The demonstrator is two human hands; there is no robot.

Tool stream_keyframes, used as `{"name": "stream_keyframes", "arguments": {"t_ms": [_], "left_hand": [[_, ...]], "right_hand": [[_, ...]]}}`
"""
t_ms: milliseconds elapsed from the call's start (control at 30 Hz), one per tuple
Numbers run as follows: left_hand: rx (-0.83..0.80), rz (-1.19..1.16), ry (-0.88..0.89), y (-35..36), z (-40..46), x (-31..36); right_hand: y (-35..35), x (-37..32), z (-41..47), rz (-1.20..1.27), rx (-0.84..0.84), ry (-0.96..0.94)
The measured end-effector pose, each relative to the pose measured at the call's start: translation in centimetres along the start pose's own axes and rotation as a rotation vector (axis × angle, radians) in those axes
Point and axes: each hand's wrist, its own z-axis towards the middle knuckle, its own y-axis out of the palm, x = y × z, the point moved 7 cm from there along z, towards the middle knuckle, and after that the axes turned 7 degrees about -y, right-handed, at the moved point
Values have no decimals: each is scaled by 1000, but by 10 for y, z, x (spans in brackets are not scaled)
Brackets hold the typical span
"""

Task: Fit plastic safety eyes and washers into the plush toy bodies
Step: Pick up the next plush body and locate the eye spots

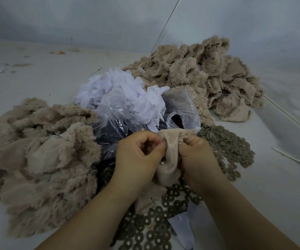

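A beige plush body point(169, 156), turned inside out, is held up between both hands at the centre. My left hand point(136, 159) grips its left side with curled fingers, thumb pressed against the fabric. My right hand point(198, 159) grips the right side. A small shiny eye post or washer point(162, 161) shows on the fabric between the hands. Several grey-brown ring washers point(230, 148) lie spread on the table to the right, and more washers point(154, 230) lie below the hands. A clear plastic bag point(181, 112) holds dark eyes just behind the hands.
A heap of beige plush bodies point(37, 159) lies at the left, and another plush heap point(199, 74) sits at the back right. White fabric scraps point(124, 94) are piled on the bag. Thin white sticks point(295, 160) lie at the right on the grey table point(281, 186).
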Motion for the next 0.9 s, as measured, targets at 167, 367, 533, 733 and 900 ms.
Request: {"name": "stream_keyframes", "arguments": {"t_ms": [167,367,533,733,900], "left_hand": [[51,34,-17,-3,0,0],[70,109,-18,-4,-1,1],[56,72,-13,-2,-1,0],[8,-78,-86,-2,2,-4],[42,-95,-89,-5,3,-6]], "right_hand": [[-3,-4,1,-16,23,-16],[7,-17,-3,-93,-154,-63],[6,-15,-4,-37,-119,-8],[8,-14,-5,19,-93,28],[10,-13,-5,-31,-61,-19]]}}
